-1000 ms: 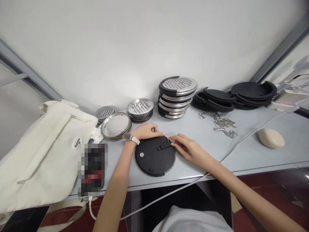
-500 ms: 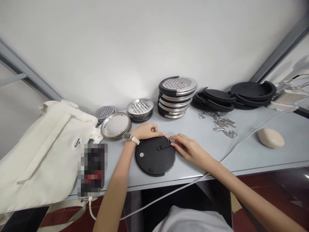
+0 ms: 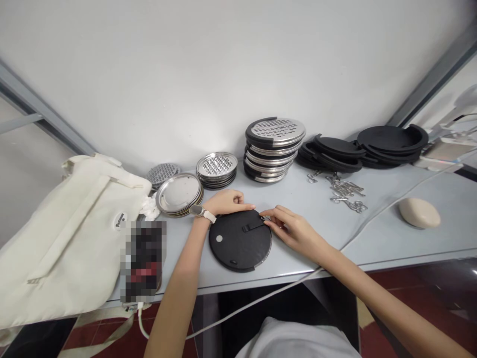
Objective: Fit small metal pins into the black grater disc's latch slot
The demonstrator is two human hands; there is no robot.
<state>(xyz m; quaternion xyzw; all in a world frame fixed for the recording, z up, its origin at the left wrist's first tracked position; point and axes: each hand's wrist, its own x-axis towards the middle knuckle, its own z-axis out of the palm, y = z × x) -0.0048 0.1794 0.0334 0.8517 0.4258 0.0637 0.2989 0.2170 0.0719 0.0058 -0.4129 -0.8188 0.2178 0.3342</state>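
Observation:
A round black holder (image 3: 238, 251) lies flat on the table in front of me, with a pale round spot and a short black strap (image 3: 253, 226) on its face. A strip of metal rim shows along its right edge. My left hand (image 3: 228, 201) rests at the far edge, its fingers curled and its thumb stretched along the rim toward the strap's end. Thumb and fingertips of my right hand (image 3: 288, 226) pinch a small metal clasp (image 3: 262, 217) at that end, largely hidden by the fingers.
Behind stand stacked grater discs (image 3: 217, 166), plain metal discs (image 3: 179, 193) and a tall stack of graters in black holders (image 3: 276, 132). More black holders (image 3: 389, 139), loose metal clasps (image 3: 346, 188) and a beige mouse-shaped object (image 3: 419, 213) lie right. A white bag (image 3: 74, 233) is left; a cable (image 3: 357, 233) crosses the table.
Hardly anything differs. Both hands keep their places on the holder and clasp; the view has shifted very slightly.

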